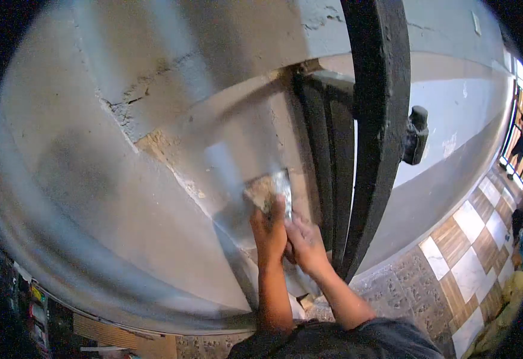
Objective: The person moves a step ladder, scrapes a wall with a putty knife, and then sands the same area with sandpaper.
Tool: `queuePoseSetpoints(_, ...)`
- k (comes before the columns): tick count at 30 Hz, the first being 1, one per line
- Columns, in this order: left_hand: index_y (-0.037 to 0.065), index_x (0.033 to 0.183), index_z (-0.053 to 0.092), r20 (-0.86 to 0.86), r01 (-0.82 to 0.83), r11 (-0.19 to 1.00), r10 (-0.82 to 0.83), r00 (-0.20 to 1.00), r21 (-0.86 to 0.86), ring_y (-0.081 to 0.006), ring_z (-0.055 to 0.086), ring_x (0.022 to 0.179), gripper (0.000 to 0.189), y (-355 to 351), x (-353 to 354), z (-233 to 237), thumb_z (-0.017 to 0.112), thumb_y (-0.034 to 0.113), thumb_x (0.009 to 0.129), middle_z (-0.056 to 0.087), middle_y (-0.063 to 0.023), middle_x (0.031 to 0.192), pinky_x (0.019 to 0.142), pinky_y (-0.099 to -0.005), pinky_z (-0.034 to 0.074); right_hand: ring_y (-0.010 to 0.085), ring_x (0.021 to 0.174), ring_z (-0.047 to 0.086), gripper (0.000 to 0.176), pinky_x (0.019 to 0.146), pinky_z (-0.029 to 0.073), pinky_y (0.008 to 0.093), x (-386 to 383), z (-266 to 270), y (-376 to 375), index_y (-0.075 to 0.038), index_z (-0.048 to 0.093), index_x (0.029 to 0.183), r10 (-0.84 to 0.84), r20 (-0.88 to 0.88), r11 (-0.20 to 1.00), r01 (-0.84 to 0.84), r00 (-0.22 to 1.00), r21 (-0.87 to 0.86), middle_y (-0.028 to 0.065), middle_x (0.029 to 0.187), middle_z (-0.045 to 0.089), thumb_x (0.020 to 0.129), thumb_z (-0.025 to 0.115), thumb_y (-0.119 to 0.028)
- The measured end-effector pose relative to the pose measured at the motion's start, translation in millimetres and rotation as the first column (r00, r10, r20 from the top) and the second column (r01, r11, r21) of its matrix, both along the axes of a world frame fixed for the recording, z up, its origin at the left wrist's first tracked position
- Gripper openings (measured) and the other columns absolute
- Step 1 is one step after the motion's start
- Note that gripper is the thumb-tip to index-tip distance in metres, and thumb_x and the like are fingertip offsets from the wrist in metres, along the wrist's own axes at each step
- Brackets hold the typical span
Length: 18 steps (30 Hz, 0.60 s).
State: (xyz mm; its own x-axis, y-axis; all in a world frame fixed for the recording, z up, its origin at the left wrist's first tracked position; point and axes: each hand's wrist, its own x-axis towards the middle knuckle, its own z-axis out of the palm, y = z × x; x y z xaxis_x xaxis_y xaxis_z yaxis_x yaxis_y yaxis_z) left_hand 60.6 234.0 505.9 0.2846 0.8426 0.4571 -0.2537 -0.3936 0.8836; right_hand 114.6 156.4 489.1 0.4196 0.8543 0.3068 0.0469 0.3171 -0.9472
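Observation:
My left hand (268, 238) is closed around the lower end of something carrying a beige, putty-like lump (261, 192); the fingers hide what lies beneath it. Close beside it, my right hand (307, 245) grips a putty knife, whose shiny metal blade (285, 186) points up against the edge of the lump. Both hands are together in front of the wall's recessed face (231, 131). A rough, broken plaster edge (183, 182) runs diagonally to their left.
A dark metal gate post (378, 131) with a latch knob (417, 135) stands right of my hands. Cracked plaster (132, 99) shows at upper left. Patterned tiles (468, 233) cover the floor at right, and another person (520, 140) is farther off near a railing.

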Motion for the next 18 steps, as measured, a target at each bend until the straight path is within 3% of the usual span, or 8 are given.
queuePoseSetpoints(2, -0.003, 0.089, 0.057, -0.027, -0.001, 0.999, 0.0, 1.0, -0.047, -0.0182, 0.055, 0.078, 0.043, -4.2, -1.0, 9.6, 0.059, 0.04, 0.082, 0.059, -0.0106, 0.084, 0.072, -0.0338, 0.044, 0.0088, 0.056, 0.049, 0.032, 0.053, 0.038, 0.0213, 1.3, -24.9, 14.2, 0.0, 0.059, 0.086, -0.206, 0.122, 0.971, 0.186, 0.971, 0.152, 0.0027, 0.062, 0.053, 0.091, 0.041, -0.026)
queuePoseSetpoints(3, -0.003, 0.089, 0.057, -0.017, 0.078, 0.994, -0.079, 0.997, -0.075, -0.0187, 0.055, 0.077, 0.042, -4.1, -0.5, 24.7, 0.058, 0.038, 0.082, 0.059, -0.0102, 0.082, 0.071, -0.0336, 0.044, 0.0098, 0.051, 0.049, 0.033, 0.048, 0.037, 0.0223, 5.5, -6.9, 16.3, 0.001, 0.057, 0.082, -0.283, 0.217, 0.947, 0.237, 0.934, 0.216, 0.0034, 0.06, 0.053, 0.091, 0.041, -0.026)
queuePoseSetpoints(4, -0.003, 0.088, 0.057, -0.004, 0.156, 0.982, -0.157, 0.988, -0.102, -0.0191, 0.055, 0.075, 0.04, -2.3, 1.1, 34.4, 0.058, 0.037, 0.082, 0.059, -0.0097, 0.081, 0.07, -0.0333, 0.044, 0.0091, 0.041, 0.043, 0.032, 0.039, 0.032, 0.0229, 2.8, 7.9, 16.2, 0.0, 0.055, 0.08, -0.168, 0.011, 0.971, 0.163, 0.986, 0.177, 0.0018, 0.055, 0.049, 0.091, 0.041, -0.027)
queuePoseSetpoints(6, -0.002, 0.086, 0.056, -0.034, 0.015, 1.0, -0.015, 0.999, -0.013, -0.0186, 0.056, 0.072, 0.038, -6.6, 4.9, 39.6, 0.057, 0.036, 0.083, 0.059, -0.0079, 0.077, 0.067, -0.0312, 0.044, 0.0071, 0.035, 0.035, 0.03, 0.033, 0.025, 0.023, 6.7, 0.3, 32.0, -0.002, 0.053, 0.081, -0.145, 0.003, 0.927, 0.135, 0.989, 0.349, -0.0011, 0.05, 0.043, 0.091, 0.042, -0.027)
queuePoseSetpoints(12, -0.001, 0.091, 0.056, 0.046, -0.051, 0.998, 0.05, 0.998, 0.031, -0.0169, 0.054, 0.07, 0.041, -5.3, 5.3, -13.0, 0.06, 0.038, 0.081, 0.059, -0.0085, 0.081, 0.065, -0.0309, 0.043, 0.0064, 0.035, 0.034, 0.029, 0.034, 0.025, 0.0217, -0.4, -42.0, 15.0, -0.004, 0.053, 0.083, -0.082, -0.047, 0.989, 0.087, 0.996, 0.122, -0.002, 0.049, 0.041, 0.092, 0.042, -0.029)
queuePoseSetpoints(14, -0.002, 0.092, 0.056, -0.042, -0.041, 0.999, 0.041, 0.998, 0.0, -0.0171, 0.054, 0.072, 0.045, -1.0, 0.8, 9.0, 0.061, 0.041, 0.079, 0.059, -0.009, 0.082, 0.066, -0.0318, 0.043, 0.0059, 0.036, 0.035, 0.03, 0.034, 0.026, 0.0215, -1.3, -6.0, 15.9, -0.004, 0.054, 0.082, -0.23, 0.02, 0.949, 0.22, 0.973, 0.226, -0.002, 0.048, 0.041, 0.092, 0.041, -0.029)
queuePoseSetpoints(16, -0.002, 0.093, 0.057, -0.025, -0.042, 0.998, 0.042, 0.999, -0.038, -0.0167, 0.054, 0.073, 0.046, 17.1, 7.2, 18.8, 0.061, 0.042, 0.08, 0.06, -0.0093, 0.083, 0.067, -0.0322, 0.043, 0.0237, 0.119, 0.04, 0.034, 0.096, 0.031, 0.0311, 7.1, 15.7, 17.9, 0.002, 0.057, 0.105, -0.004, -0.116, 0.998, 0.012, 0.993, 0.063, 0.0208, 0.129, 0.04, 0.091, 0.043, -0.026)
queuePoseSetpoints(18, -0.002, 0.092, 0.057, -0.062, 0.102, 0.989, -0.108, 0.992, -0.105, -0.0164, 0.054, 0.074, 0.044, 11.4, -0.2, 28.8, 0.06, 0.041, 0.081, 0.061, -0.009, 0.084, 0.069, -0.0316, 0.044, 0.0248, 0.122, 0.036, 0.035, 0.099, 0.027, 0.0324, 0.9, 31.2, 4.4, 0.002, 0.057, 0.106, 0.04, -0.236, 0.991, -0.068, 0.971, -0.112, 0.0209, 0.132, 0.036, 0.091, 0.043, -0.026)
